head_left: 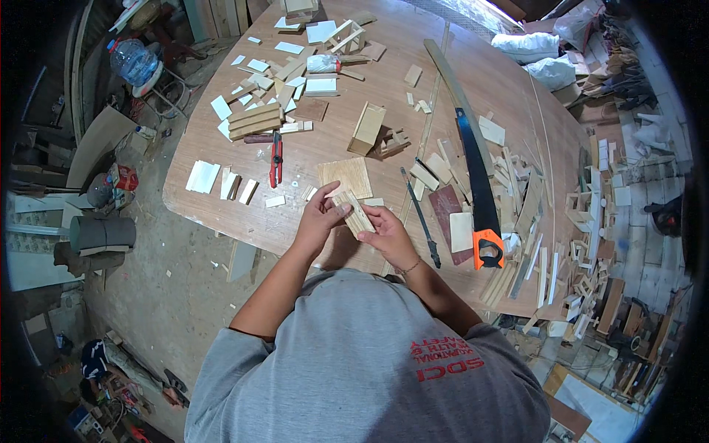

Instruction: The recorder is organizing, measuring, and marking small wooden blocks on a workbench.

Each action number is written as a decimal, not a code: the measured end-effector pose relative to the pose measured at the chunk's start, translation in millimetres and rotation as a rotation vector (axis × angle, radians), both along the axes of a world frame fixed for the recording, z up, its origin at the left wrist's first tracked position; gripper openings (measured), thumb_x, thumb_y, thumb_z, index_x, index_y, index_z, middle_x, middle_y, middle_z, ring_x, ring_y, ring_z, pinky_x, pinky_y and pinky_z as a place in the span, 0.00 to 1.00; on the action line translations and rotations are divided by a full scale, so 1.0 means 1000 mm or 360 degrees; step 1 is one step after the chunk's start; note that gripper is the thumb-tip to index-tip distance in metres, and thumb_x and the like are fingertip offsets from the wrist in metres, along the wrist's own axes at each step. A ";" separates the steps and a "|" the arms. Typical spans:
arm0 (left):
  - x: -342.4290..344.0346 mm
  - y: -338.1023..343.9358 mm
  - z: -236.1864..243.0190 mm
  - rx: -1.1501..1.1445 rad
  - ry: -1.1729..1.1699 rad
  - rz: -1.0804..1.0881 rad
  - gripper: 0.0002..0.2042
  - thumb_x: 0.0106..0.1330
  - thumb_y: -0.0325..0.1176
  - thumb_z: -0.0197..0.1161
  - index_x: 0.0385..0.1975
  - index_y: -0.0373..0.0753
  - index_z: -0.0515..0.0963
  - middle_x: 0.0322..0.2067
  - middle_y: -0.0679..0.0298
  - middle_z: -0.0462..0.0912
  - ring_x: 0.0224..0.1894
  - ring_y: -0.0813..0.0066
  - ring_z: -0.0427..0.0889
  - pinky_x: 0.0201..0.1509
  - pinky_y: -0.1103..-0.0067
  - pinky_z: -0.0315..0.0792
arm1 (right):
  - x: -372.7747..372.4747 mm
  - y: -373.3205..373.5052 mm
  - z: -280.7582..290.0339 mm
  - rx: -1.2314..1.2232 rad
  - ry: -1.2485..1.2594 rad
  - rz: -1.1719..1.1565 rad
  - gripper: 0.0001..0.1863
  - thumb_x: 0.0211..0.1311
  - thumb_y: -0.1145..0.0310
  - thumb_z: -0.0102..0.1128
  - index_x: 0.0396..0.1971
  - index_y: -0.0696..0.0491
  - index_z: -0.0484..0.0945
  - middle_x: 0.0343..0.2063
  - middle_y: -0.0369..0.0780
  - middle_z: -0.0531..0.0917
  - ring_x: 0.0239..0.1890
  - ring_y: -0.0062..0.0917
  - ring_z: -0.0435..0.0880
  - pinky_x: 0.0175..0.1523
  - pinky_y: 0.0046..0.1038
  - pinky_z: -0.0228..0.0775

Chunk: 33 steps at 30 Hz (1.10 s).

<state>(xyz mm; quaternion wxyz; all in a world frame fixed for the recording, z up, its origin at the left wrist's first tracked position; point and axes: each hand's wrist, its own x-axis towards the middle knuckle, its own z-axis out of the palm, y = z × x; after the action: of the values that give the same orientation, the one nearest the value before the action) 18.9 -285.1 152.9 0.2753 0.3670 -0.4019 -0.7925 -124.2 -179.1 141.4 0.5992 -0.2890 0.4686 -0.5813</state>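
On my feed, the left hand (322, 214) pinches the far end of a small wooden piece (356, 215); the right hand (390, 235) grips its near end; it sits over the table (399, 52), near a square board (348, 174).

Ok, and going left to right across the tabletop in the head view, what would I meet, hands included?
White flat pieces, red-and-black tool, left hand, held wooden piece, right hand, slim dark tool, orange-handled saw.
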 end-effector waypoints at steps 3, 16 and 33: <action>-0.003 -0.001 -0.003 0.0107 0.0020 0.0025 0.23 0.60 0.27 0.62 0.56 0.34 0.65 0.36 0.61 0.79 0.37 0.77 0.79 0.38 0.79 0.77 | 0.001 0.001 -0.004 -0.0014 -0.0058 0.0056 0.28 0.54 0.83 0.59 0.56 0.60 0.63 0.50 0.43 0.74 0.52 0.23 0.73 0.56 0.23 0.65; 0.017 -0.014 -0.021 0.0290 -0.0063 0.0022 0.16 0.63 0.33 0.60 0.49 0.37 0.72 0.37 0.55 0.82 0.38 0.70 0.81 0.40 0.74 0.77 | -0.115 -0.020 -0.101 0.0643 0.2010 -0.0980 0.26 0.50 0.65 0.62 0.52 0.52 0.71 0.49 0.45 0.75 0.53 0.40 0.71 0.60 0.38 0.57; 0.041 -0.018 0.004 0.0080 -0.0192 -0.0030 0.21 0.59 0.29 0.62 0.53 0.37 0.69 0.39 0.56 0.81 0.39 0.71 0.81 0.42 0.77 0.76 | -0.063 -0.024 -0.052 0.0293 0.0639 -0.0187 0.19 0.55 0.70 0.59 0.48 0.58 0.73 0.33 0.37 0.78 0.35 0.22 0.77 0.40 0.22 0.69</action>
<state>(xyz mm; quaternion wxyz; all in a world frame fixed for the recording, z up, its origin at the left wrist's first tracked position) 59.7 -303.0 156.8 0.2338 0.4172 -0.4010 -0.7813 -187.5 -202.6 89.5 0.4830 -0.3150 0.6455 -0.5008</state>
